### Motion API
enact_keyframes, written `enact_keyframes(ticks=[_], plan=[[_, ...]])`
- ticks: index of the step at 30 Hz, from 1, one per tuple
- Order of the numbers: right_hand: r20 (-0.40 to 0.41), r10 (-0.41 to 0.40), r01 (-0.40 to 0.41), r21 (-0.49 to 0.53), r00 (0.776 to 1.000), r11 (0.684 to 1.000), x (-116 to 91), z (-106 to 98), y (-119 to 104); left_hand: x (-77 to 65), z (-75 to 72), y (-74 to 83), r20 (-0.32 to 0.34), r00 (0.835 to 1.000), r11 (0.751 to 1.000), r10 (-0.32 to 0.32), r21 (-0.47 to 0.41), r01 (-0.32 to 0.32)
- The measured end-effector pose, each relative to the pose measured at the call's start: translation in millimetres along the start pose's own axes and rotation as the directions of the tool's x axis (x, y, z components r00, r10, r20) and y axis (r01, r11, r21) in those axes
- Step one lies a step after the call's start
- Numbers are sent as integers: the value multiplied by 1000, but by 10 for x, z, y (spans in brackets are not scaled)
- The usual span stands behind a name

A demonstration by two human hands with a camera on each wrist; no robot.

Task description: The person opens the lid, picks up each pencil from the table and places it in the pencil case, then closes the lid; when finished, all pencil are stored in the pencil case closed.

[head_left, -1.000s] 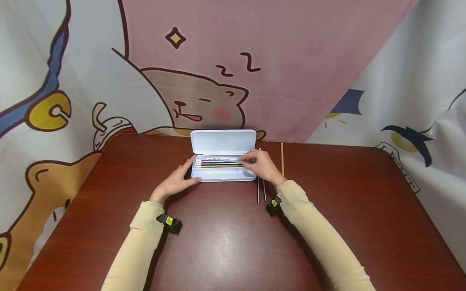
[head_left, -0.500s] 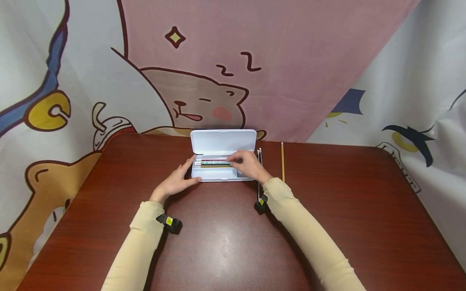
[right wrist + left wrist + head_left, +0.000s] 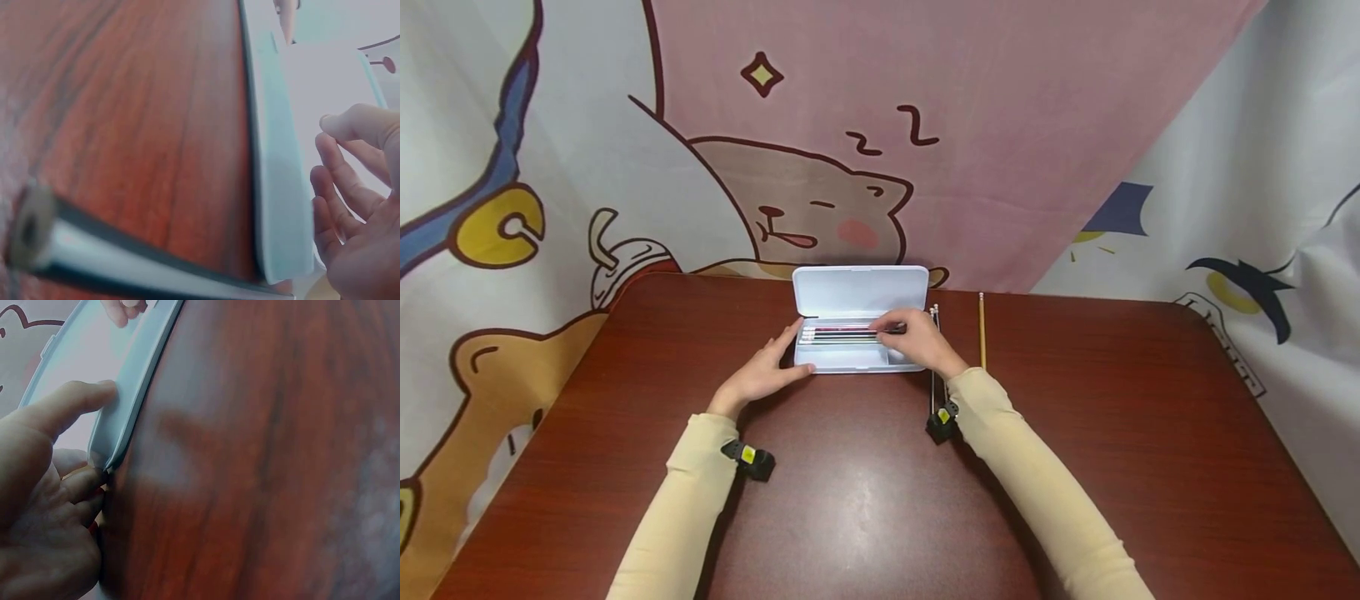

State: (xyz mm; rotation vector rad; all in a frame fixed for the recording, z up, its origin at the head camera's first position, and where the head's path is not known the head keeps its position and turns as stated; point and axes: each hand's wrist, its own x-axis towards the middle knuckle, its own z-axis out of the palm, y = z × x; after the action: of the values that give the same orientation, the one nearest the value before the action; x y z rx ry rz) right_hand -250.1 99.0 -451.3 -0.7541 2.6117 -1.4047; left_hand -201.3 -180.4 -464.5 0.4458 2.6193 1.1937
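Observation:
A white pencil case (image 3: 842, 365) lies open on the table, its lid (image 3: 859, 292) raised at the back. Several pencils (image 3: 842, 336) rest side by side in its rear compartment, eraser ends to the left. My left hand (image 3: 760, 377) holds the case's left end, thumb on the front corner and fingers along the side; the left wrist view shows the thumb (image 3: 94, 397) over the rim. Above the pencils' right part, my right hand (image 3: 917, 337) pinches a pencil with thumb and fingertips. The right wrist view is too bright there to show that pencil between the fingers.
Two dark pencils (image 3: 933, 375) lie just right of the case, partly under the right wrist. Farther right is a yellow pencil (image 3: 982, 329). A printed cloth (image 3: 1000, 167) hangs behind the table's (image 3: 850, 500) back edge.
The right hand has moved left over the case, bringing its pencil down among the others, then shifted slightly right. My left hand stays on the case's left end.

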Motion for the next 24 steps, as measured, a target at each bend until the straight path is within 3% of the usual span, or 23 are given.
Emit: enact_keyframes(ticks=[14,24], plan=[[-58,34,-31,50,998,998,-201,-169,-91,16,-2,-20,3,1000,1000,6,3,-6],[-41,109,-112,-65,993,992,-464,-356,-246,-7,-2,3,-5,1000,1000,11,-3,-11]])
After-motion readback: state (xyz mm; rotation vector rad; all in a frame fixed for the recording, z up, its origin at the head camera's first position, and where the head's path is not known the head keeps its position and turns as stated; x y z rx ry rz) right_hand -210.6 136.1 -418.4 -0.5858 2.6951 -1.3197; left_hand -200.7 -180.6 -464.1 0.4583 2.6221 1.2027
